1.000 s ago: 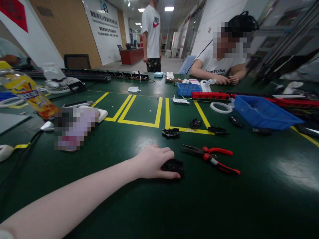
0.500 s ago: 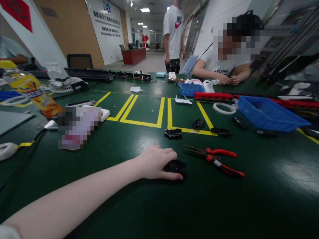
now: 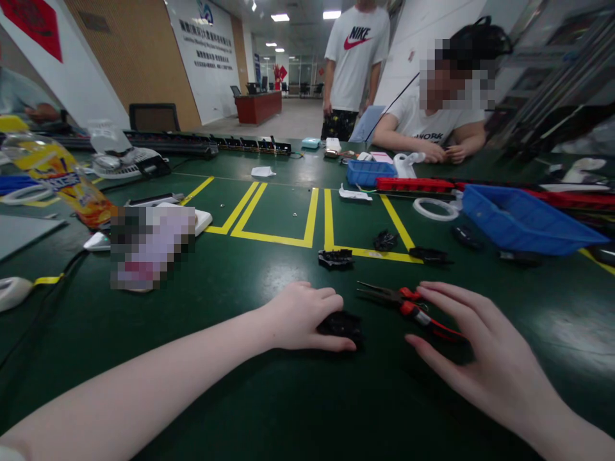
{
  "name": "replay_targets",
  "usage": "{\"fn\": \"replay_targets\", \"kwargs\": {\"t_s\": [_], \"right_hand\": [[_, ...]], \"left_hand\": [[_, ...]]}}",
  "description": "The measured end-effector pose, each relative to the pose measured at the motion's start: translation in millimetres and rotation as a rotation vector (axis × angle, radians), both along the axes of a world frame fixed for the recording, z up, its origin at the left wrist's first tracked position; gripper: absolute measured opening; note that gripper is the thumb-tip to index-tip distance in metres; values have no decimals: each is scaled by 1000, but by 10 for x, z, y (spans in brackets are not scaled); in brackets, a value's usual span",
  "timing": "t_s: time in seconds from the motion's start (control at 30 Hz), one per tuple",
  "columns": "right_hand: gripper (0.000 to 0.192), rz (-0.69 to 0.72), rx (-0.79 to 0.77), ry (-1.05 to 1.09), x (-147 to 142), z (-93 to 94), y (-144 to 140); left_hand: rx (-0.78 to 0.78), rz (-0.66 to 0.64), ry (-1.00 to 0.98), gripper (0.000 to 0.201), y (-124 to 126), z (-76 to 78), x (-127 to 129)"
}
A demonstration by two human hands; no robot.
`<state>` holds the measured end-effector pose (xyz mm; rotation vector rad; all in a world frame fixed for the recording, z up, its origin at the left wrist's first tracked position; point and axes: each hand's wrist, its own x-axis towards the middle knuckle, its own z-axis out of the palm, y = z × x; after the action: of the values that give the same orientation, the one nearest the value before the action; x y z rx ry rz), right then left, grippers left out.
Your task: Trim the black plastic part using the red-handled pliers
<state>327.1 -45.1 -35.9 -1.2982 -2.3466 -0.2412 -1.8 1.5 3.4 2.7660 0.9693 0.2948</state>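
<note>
My left hand (image 3: pixel 302 317) lies on the green table, its fingers curled around a small black plastic part (image 3: pixel 342 324). My right hand (image 3: pixel 473 349) reaches in from the lower right with fingers spread, hovering over the handles of red-handled needle-nose pliers (image 3: pixel 401 299); it holds nothing. The pliers lie flat, jaws pointing left. Beyond them, more black parts (image 3: pixel 335 257) sit near the yellow floor-tape lines (image 3: pixel 328 221).
A blue bin (image 3: pixel 521 218) stands at the right, a smaller blue tray (image 3: pixel 368 171) farther back, and a white tape ring (image 3: pixel 435 209) between them. A seated person (image 3: pixel 432 121) works across the table; another person (image 3: pixel 355 64) stands behind. A yellow bottle (image 3: pixel 57 179) lies at left.
My right hand has come into view from the lower right and spread over the pliers' handles. My left hand stays on the black part. The standing person walked right.
</note>
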Motion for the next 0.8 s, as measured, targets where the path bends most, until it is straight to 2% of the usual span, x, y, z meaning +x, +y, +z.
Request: {"fn": "replay_targets", "kwargs": {"t_s": [0.07, 0.17, 0.33, 0.5, 0.67, 0.8], "right_hand": [[65, -16, -73, -66, -251, 191, 299], [65, -45, -145, -120, -375, 269, 451], [58, -106, -197, -103, -291, 203, 464], [46, -78, -174, -114, -333, 282, 463], [37, 36, -166, -9, -368, 363, 330], [40, 176, -107, 8, -347, 348, 253]], "left_hand": [[-1, 4, -3, 48, -2, 0, 1], [-7, 3, -4, 48, -3, 3, 2], [-27, 2, 5, 48, -4, 17, 2], [-54, -1, 8, 48, -9, 27, 0], [-47, 15, -1, 47, -18, 20, 4], [-37, 19, 3, 47, -17, 18, 4]]}}
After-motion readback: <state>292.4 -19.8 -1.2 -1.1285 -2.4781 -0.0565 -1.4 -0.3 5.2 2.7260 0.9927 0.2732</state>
